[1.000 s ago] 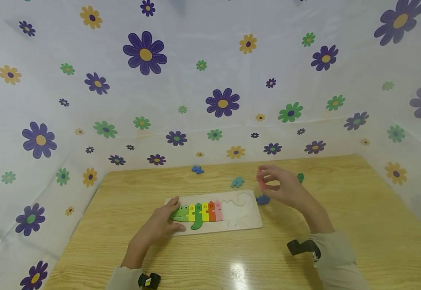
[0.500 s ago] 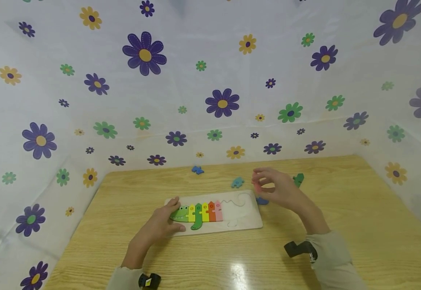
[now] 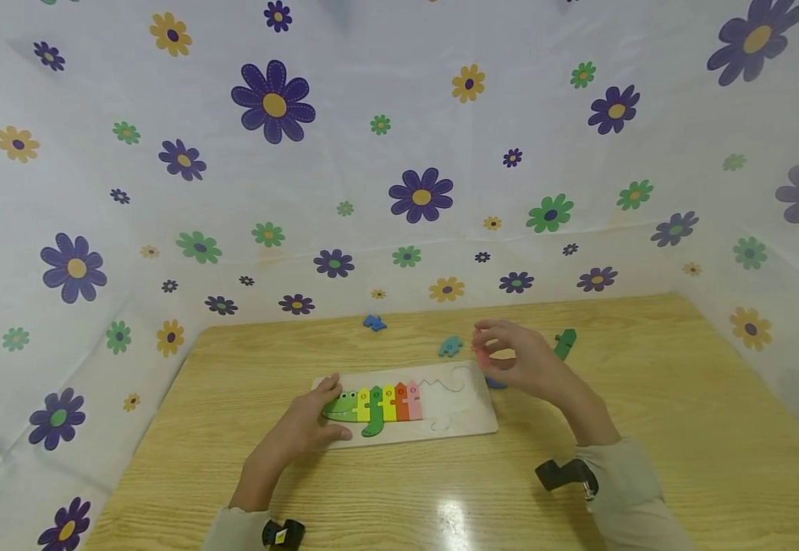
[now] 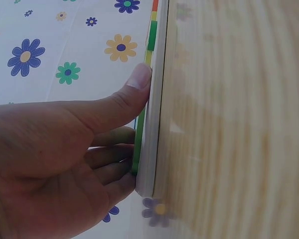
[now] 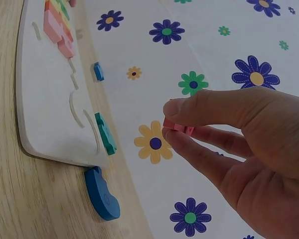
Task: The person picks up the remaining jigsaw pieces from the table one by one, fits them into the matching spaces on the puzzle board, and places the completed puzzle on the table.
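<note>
My left hand (image 3: pixel 303 425) holds the left end of a pale wooden crocodile puzzle board (image 3: pixel 464 425), thumb at its near edge and fingers at its far side. The left wrist view shows the thumb and fingertips against the green head piece (image 4: pixel 140 137) and board edge. On the board's left half lie a crocodile head and yellow, green, orange and pink numbered pieces; outlines mark its bare right half. Above the far right corner, my right hand (image 3: pixel 526 363) pinches a pink puzzle piece (image 3: pixel 481 354) between thumb and fingertips, partly hidden by them.
Loose on the wooden table (image 3: pixel 399 497) are a blue piece (image 3: pixel 375 323) at the back, a teal piece (image 3: pixel 451 347) behind the board, a darker blue piece (image 5: pixel 102 194) by its right corner, and a green piece (image 3: pixel 565 343) beyond my right hand. Flowered cloth (image 3: pixel 399 153) hangs behind.
My right hand has moved a little left with the pink piece, and more of the green piece behind it shows. The left hand and the board have stayed put.
</note>
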Demonstrator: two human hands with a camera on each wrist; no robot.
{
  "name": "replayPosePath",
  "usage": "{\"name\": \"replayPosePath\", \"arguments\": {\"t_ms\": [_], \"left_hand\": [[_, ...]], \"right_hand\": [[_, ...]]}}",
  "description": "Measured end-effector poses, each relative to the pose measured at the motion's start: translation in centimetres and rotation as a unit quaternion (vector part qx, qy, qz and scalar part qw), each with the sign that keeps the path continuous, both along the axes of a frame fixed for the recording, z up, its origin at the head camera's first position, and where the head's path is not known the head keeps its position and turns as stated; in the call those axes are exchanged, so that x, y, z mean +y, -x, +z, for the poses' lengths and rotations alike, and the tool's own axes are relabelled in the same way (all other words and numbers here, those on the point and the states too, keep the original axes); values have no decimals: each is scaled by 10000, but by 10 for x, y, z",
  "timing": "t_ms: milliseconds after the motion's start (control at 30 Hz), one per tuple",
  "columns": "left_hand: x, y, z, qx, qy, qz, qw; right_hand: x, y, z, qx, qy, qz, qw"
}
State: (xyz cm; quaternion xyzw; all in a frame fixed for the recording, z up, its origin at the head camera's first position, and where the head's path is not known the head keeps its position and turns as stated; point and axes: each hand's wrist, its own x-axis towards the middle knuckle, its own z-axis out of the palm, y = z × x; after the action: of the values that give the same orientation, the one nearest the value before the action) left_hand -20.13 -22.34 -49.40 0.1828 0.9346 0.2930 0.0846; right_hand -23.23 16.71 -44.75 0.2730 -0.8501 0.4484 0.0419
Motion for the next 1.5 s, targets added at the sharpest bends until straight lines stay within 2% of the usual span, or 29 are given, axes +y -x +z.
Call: {"name": "replayPosePath", "arguments": {"t_ms": [633,1067,1500], "left_hand": [[0,2,0,74,74,8,9999],[1,2,2,-25,76,48,10000],[1,2,-1,-74,88,81,9999]], "right_hand": [[-8,1,0,-86,-147,152,9997],[-14,-2,-2,-259,-232,249,9991],[-19,-1,-6,-98,-259,460,9986]]}}
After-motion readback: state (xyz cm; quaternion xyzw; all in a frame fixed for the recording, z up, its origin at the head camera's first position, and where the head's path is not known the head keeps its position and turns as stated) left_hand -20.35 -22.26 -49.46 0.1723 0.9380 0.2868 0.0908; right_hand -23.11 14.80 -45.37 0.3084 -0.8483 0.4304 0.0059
